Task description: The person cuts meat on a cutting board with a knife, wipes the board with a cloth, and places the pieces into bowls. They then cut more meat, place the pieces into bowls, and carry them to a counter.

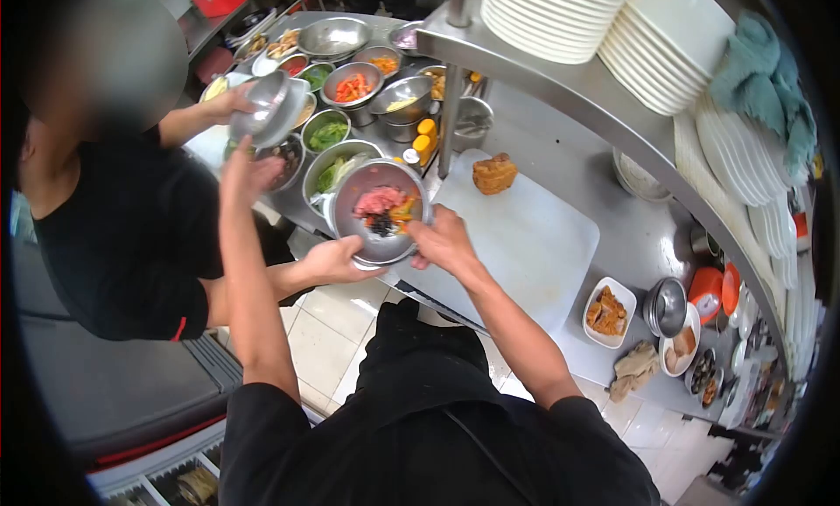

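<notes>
A metal bowl [354, 184] holds pink raw meat [379, 201], black pieces and orange-yellow strips. My right hand [444, 241] grips its right rim, while a co-worker's hand [335, 260] supports it from the lower left. My left hand [255, 172] is slightly blurred, with its fingers apart, just below the stacked metal bowls [269, 106] in the co-worker's other hand [229, 102]. Whether my left hand touches those bowls is unclear. Right of the held bowl, a browned meat block [494, 174] rests on a white cutting board [525, 244].
Bowls of cut vegetables [353, 87] and yellow-capped bottles [424, 139] stand behind the held bowl. A metal shelf [569, 77] with stacked white dishes [551, 16] overhangs the counter. At right are a white meat dish [609, 312], metal bowls [667, 307] and a cloth [633, 371].
</notes>
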Demonstrator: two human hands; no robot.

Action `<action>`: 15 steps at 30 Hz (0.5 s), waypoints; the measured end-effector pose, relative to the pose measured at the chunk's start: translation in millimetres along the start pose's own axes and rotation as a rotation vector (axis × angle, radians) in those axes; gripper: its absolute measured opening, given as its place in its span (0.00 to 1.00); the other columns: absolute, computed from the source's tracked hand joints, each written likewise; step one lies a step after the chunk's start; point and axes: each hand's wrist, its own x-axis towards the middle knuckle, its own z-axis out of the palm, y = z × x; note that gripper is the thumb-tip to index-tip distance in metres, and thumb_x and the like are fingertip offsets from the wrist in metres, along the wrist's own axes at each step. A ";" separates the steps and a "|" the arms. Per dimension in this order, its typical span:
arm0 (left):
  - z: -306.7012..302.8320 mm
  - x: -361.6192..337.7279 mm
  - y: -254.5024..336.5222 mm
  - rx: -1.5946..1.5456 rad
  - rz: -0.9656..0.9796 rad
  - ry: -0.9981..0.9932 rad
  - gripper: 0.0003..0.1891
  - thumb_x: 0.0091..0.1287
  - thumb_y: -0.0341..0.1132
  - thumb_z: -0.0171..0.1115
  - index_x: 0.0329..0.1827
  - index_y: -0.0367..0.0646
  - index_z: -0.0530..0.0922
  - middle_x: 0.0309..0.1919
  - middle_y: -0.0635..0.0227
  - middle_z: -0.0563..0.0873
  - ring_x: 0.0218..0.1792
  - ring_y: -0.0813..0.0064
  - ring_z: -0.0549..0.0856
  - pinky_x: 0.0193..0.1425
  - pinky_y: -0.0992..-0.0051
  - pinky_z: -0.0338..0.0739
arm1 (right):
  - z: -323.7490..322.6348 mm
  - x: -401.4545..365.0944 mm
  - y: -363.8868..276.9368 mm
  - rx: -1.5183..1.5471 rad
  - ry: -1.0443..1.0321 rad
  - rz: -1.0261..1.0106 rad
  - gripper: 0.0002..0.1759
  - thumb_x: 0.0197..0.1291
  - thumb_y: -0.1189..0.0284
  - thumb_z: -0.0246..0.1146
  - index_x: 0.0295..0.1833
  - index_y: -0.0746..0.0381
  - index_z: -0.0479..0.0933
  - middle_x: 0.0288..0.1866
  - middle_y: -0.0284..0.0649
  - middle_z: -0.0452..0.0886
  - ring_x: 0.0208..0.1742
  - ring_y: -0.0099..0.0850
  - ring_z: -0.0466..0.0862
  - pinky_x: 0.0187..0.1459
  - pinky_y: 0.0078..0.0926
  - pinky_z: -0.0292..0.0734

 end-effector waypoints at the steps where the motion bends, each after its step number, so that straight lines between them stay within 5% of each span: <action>1: -7.0 4.7 4.2 -0.021 0.100 -0.008 0.33 0.70 0.48 0.61 0.60 0.22 0.65 0.45 0.33 0.80 0.38 0.48 0.87 0.40 0.64 0.87 | 7.7 4.3 -3.2 0.027 0.021 -0.017 0.24 0.57 0.69 0.59 0.49 0.82 0.70 0.28 0.54 0.83 0.19 0.37 0.85 0.21 0.31 0.83; 4: -3.8 -42.4 28.5 0.068 0.392 0.051 0.27 0.69 0.43 0.64 0.59 0.26 0.71 0.46 0.46 0.83 0.42 0.58 0.87 0.44 0.68 0.83 | 36.0 25.8 -3.1 0.111 0.033 -0.057 0.27 0.56 0.67 0.60 0.52 0.81 0.69 0.30 0.54 0.84 0.20 0.38 0.85 0.22 0.33 0.83; 7: 6.7 -141.4 35.6 0.016 0.631 -0.201 0.19 0.73 0.37 0.58 0.57 0.28 0.75 0.43 0.50 0.85 0.38 0.67 0.87 0.38 0.77 0.80 | 61.6 47.8 -6.8 0.088 -0.028 -0.084 0.32 0.55 0.61 0.63 0.54 0.80 0.69 0.31 0.54 0.84 0.24 0.39 0.86 0.29 0.34 0.83; 11: -23.1 -202.0 14.0 0.089 0.410 -0.779 0.12 0.72 0.35 0.57 0.36 0.32 0.75 0.26 0.50 0.84 0.21 0.68 0.84 0.25 0.74 0.80 | 92.0 73.2 3.3 0.058 -0.084 -0.274 0.44 0.53 0.47 0.68 0.59 0.77 0.70 0.33 0.49 0.86 0.35 0.38 0.88 0.42 0.34 0.82; 12: -26.9 -208.6 -0.9 0.100 0.331 -0.790 0.10 0.70 0.31 0.58 0.33 0.32 0.76 0.26 0.50 0.84 0.22 0.68 0.84 0.26 0.73 0.80 | 88.8 78.1 3.3 0.088 -0.178 -0.268 0.47 0.56 0.46 0.70 0.68 0.72 0.66 0.33 0.45 0.84 0.28 0.26 0.85 0.29 0.25 0.82; 15: -20.7 -207.1 -43.6 0.281 0.076 -0.807 0.04 0.65 0.23 0.64 0.32 0.31 0.81 0.28 0.57 0.87 0.24 0.75 0.84 0.27 0.77 0.78 | 62.6 86.3 19.6 0.251 -0.096 -0.310 0.30 0.60 0.56 0.69 0.59 0.66 0.75 0.37 0.43 0.87 0.32 0.29 0.86 0.37 0.28 0.81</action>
